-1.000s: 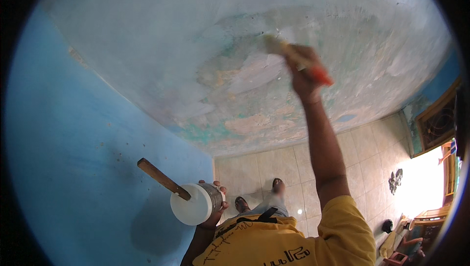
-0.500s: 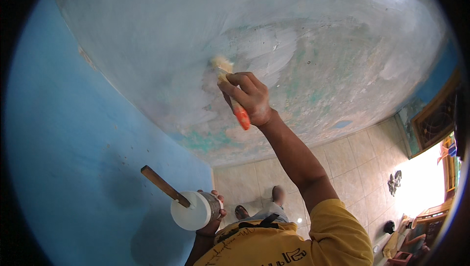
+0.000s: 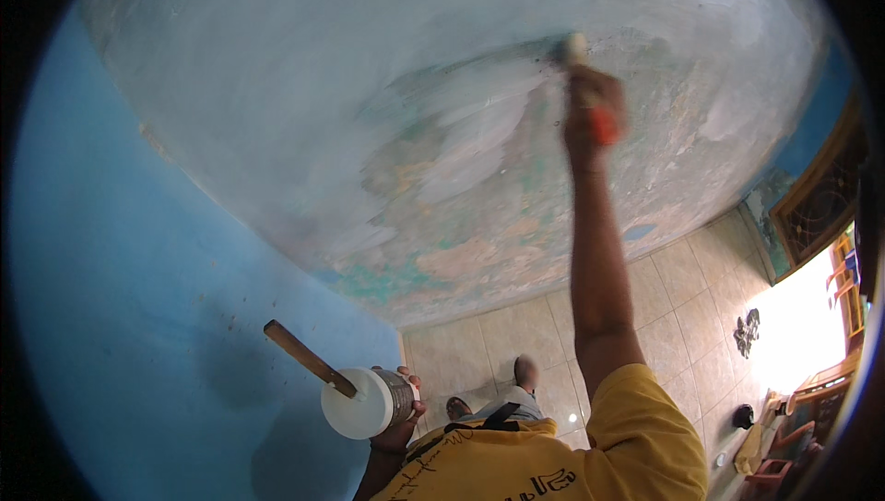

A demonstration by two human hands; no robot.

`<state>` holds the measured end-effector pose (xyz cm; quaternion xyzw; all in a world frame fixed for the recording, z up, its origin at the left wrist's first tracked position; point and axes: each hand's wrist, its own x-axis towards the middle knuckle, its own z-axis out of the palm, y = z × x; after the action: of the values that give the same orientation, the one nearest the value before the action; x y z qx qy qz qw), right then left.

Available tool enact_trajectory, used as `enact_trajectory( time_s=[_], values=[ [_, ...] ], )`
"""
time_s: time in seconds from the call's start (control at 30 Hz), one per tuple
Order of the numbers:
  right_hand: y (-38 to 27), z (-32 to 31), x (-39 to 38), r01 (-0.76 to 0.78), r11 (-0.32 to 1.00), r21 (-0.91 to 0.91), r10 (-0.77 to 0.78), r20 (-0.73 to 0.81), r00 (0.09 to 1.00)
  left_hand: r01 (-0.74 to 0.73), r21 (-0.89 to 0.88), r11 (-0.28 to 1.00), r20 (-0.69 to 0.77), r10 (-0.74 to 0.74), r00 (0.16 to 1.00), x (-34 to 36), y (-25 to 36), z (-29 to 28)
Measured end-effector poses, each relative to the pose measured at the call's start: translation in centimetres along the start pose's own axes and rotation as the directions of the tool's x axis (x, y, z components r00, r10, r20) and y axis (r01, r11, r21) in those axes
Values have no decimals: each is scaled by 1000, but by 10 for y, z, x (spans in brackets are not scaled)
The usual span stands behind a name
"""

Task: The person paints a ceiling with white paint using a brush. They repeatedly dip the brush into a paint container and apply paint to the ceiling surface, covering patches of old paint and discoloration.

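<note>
My right hand (image 3: 590, 118) is raised high against the weathered, patchy wall (image 3: 442, 132) and grips a paintbrush (image 3: 579, 51) with an orange handle; its pale bristles touch the wall above my fist. The arm is stretched almost straight. Low at the left, my left hand (image 3: 398, 413) holds a small tin of white paint (image 3: 367, 401), with a wooden stick (image 3: 304, 358) poking out of it toward the upper left. Fresh whitish strokes cover the wall left of the brush.
A bright blue wall (image 3: 138, 317) fills the left side. Below lies a beige tiled floor (image 3: 682, 298), with my feet (image 3: 525, 374) on it. A wooden doorway and sunlit opening (image 3: 811, 298) sit at the right, with dark objects (image 3: 747, 330) on the tiles.
My right hand swept the brush from the upper right to the left-centre of the wall, then back up and right to a higher spot. The paint tin stayed nearly still.
</note>
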<state>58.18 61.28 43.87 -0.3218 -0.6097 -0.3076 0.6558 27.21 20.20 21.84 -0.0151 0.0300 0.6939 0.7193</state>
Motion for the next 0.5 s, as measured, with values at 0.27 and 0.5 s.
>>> enact_trajectory(
  time_s=[0.27, 0.5],
  values=[
    [-128, 25, -1, 200, 827, 526, -199, -59, 978, 37, -45, 998, 23, -36, 999, 2, 4, -2],
    [9, -22, 11, -321, 822, 471, 419, -118, 900, 51, 0, 999, 35, -51, 998, 3, 3, -2]
  ],
)
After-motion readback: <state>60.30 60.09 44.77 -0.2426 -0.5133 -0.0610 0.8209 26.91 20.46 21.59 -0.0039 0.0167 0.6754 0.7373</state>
